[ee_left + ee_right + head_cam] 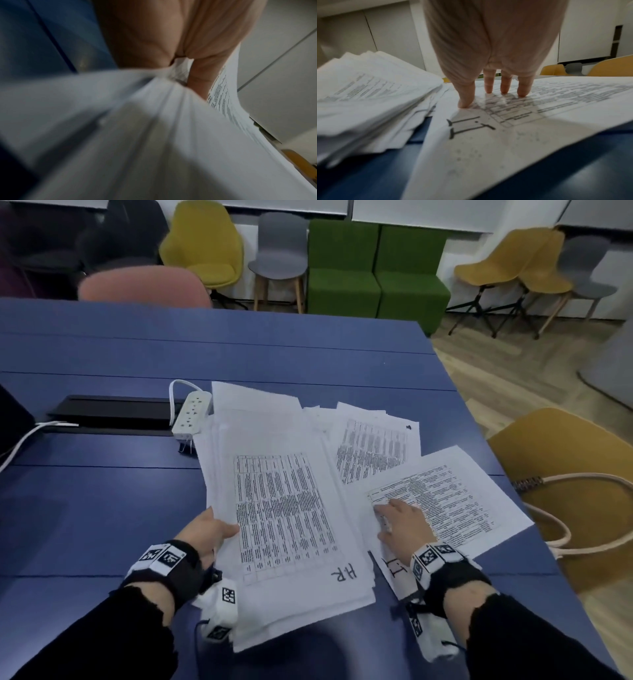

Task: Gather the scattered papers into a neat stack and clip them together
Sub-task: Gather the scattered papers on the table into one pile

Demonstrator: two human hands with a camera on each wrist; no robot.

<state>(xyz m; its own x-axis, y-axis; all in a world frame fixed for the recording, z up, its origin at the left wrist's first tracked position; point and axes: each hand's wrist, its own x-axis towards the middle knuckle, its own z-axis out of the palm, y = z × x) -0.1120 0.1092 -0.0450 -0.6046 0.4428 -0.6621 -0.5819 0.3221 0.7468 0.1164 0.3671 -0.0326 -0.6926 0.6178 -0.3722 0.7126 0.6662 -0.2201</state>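
Gripping: left hand [205, 534] pinches the "HR" stack [287, 518], thumb on top.
Pressing: right hand [402, 522], fingertips [488, 90] straight, pins the "IT" sheet [445, 501].

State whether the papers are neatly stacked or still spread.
Still spread: the HR bundle, the IT sheet and more sheets lie fanned apart.

Binder clip [185, 447] perhaps, mostly hidden under papers [284, 508].

Two hands are seen: a left hand [209, 530] and a right hand [402, 520]. One power strip [190, 413] and one binder clip [185, 447] are counted on the tabletop [102, 508]. Papers: one thick pile [284, 508], loose sheets uncountable.
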